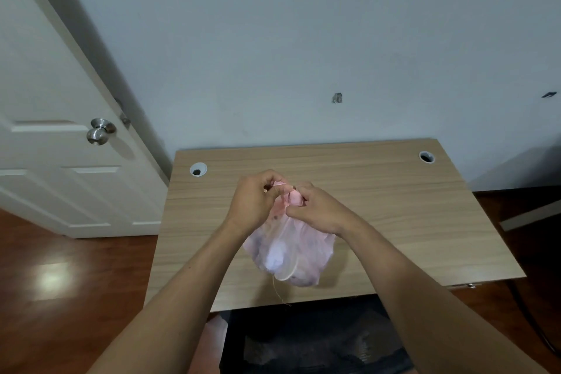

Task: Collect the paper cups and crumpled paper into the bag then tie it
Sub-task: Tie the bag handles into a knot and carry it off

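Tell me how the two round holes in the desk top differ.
The left hole sits near the desk's far left corner, beside the door; the right hole sits near the far right corner. The left hole looks larger and lower in the frame, the right hole smaller and higher. Both are round, ringed in pale plastic, dark inside, and beyond the pink bag.

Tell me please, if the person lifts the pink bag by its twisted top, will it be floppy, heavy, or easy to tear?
The pink bag is thin and see-through, so it would probably sag and swing. It likely weighs little, since pale paper-like contents show inside. The film may tear if pulled hard where the left hand and right hand pinch the twisted top.
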